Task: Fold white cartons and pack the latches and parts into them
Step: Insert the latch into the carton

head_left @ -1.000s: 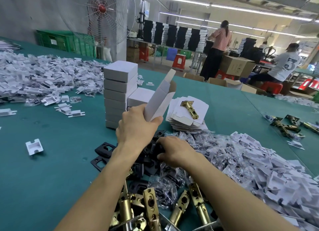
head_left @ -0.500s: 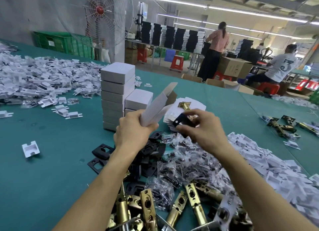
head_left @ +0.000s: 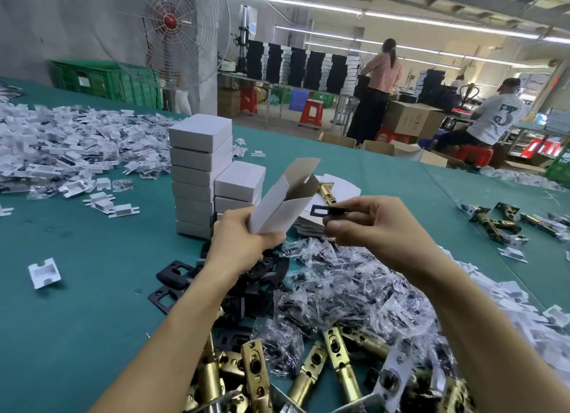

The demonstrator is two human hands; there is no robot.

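On a green felt table (head_left: 77,314), a stack of closed white cardboard cartons (head_left: 200,172) stands left of centre. The left hand (head_left: 237,246) grips an open, tilted white carton (head_left: 280,209). Just beside its mouth, the right hand (head_left: 379,227) pinches a flat black metal plate (head_left: 327,210). Brass cylindrical latches (head_left: 256,378) lie below.

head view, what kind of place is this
Most likely a factory packing floor for door hardware: loose brass latches heaped on a green table, a stack of folded white cartons, and other workers among cardboard boxes.
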